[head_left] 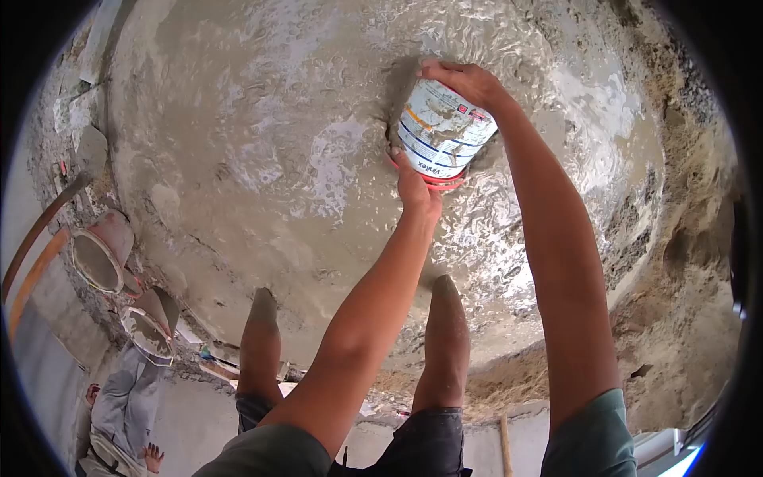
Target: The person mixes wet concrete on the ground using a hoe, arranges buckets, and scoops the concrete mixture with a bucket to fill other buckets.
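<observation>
A white paint bucket (pixel 445 131) with blue stripes, a red rim and grey smears lies tilted over the wet grey cement mix (pixel 262 151). My right hand (pixel 465 82) wraps over its far end. Near the red rim, my left hand (pixel 415 184) grips the side closer to me, thumb against the wall. Printed lettering on the bucket appears upside down. What is inside the bucket is hidden from this angle. Both my legs stand in the mix, the feet sunk out of sight.
Two cement-smeared buckets (pixel 103 254) (pixel 149 322) stand at the left edge, near a shovel (pixel 91 151) and wooden handles (pixel 36 278). Another person in grey trousers (pixel 123 401) is at lower left. A rough sandy bank (pixel 675 334) borders the mix on the right.
</observation>
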`<state>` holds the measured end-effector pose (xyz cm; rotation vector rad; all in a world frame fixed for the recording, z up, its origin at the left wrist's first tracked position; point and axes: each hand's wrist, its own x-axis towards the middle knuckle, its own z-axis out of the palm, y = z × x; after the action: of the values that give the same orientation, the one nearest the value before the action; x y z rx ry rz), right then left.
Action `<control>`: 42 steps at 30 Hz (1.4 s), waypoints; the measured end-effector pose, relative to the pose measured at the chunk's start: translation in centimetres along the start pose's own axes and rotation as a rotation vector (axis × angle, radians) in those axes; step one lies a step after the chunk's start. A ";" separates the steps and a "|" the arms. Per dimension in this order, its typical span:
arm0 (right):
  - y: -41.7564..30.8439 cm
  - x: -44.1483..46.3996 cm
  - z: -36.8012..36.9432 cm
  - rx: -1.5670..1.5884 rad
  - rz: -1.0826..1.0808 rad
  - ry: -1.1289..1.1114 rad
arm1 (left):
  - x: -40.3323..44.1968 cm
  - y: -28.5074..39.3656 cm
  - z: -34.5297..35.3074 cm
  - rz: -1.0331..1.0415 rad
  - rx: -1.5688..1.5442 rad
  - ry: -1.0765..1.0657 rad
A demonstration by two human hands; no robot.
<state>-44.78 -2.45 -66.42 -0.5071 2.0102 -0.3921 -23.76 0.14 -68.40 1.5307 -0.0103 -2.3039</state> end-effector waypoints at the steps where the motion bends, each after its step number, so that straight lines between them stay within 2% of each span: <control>1: 0.2 0.5 1.0 0.038 0.000 -0.048 | -0.1 0.4 -1.5 -0.004 -0.019 -0.025; 2: 2.3 1.4 2.8 0.021 -0.294 -0.015 | -0.3 1.4 -1.9 -0.008 -0.008 0.007; 6: 2.0 0.4 7.2 0.120 0.152 -0.237 | -3.8 3.2 -6.3 -0.039 0.041 0.123; 9: 3.6 1.3 12.4 0.080 0.037 -0.393 | -6.1 4.0 -9.5 -0.049 0.063 0.259; 13: 0.9 -1.9 16.8 0.607 0.377 -0.680 | -10.8 6.0 -11.0 -0.038 0.111 0.348; 17: 3.5 -2.9 20.8 0.813 0.429 -0.786 | -15.3 6.7 -10.8 0.034 0.237 0.352; 18: 3.3 -4.0 20.8 0.862 0.502 -0.812 | -16.5 7.2 -9.8 0.090 0.187 0.361; 21: 3.6 -7.0 21.9 1.048 0.597 -0.804 | -19.5 8.8 -9.4 0.114 0.419 0.321; 24: 3.0 -10.3 23.1 1.255 0.589 -0.852 | -23.3 11.8 -8.3 0.151 0.882 0.275; 25: 1.3 -11.7 23.8 1.281 0.573 -0.767 | -24.7 13.4 -8.0 0.155 1.043 0.265; 27: -1.7 -13.5 24.8 1.435 0.566 -0.839 | -26.9 15.9 -7.6 0.399 1.046 0.235; 28: -2.1 -13.4 25.9 1.562 0.534 -1.005 | -28.3 17.5 -7.8 0.386 1.112 0.225; 29: -3.5 -14.0 26.3 1.567 0.503 -1.004 | -29.7 19.3 -8.0 0.381 1.178 0.223; 30: -5.8 -13.9 26.7 1.557 0.486 -1.015 | -30.9 21.5 -8.0 0.459 1.158 0.216; 33: -12.6 -14.0 27.8 1.500 0.447 -1.029 | -34.7 29.2 -8.5 0.305 1.128 0.243; 36: -20.1 -13.4 31.0 1.462 0.413 -1.040 | -37.0 35.5 -11.5 0.436 1.131 0.325; 39: -28.4 -13.3 35.9 1.461 0.376 -1.048 | -39.0 43.4 -14.0 0.401 1.067 0.399; 40: -31.1 -13.6 37.9 1.466 0.360 -1.046 | -39.1 45.4 -15.2 0.573 1.108 0.434; 42: -36.5 -14.8 41.6 1.492 0.308 -1.023 | -39.8 51.2 -16.7 0.558 1.131 0.435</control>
<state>5.21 -28.91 -57.23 0.4898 0.4440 -1.0109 20.09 -31.90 -29.14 2.0681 -1.6066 -1.4497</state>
